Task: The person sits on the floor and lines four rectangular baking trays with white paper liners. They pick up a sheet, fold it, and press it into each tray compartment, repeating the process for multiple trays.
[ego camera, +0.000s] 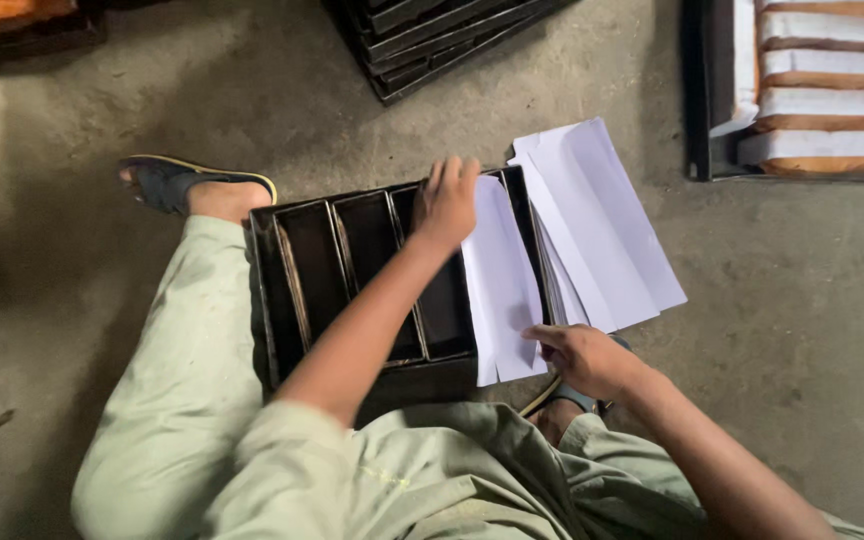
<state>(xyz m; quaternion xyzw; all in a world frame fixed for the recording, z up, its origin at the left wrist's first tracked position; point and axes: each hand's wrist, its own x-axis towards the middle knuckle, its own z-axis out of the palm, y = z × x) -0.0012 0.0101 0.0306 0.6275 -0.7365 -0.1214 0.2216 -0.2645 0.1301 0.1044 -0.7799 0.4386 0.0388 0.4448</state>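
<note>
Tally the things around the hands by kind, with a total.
Hands: 2, left and right
Black baking tin sets: 1
Paper stacks: 1
Paper sheets in the tin: 1
Sandals: 2
Total: 7

Dark glossy metal tray (292,300), matt white paper (500,290)

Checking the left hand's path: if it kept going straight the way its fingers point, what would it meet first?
Probably the far rim of the black metal multi-slot baking tray, just past the left hand, then bare concrete floor; depth is unclear.
</note>
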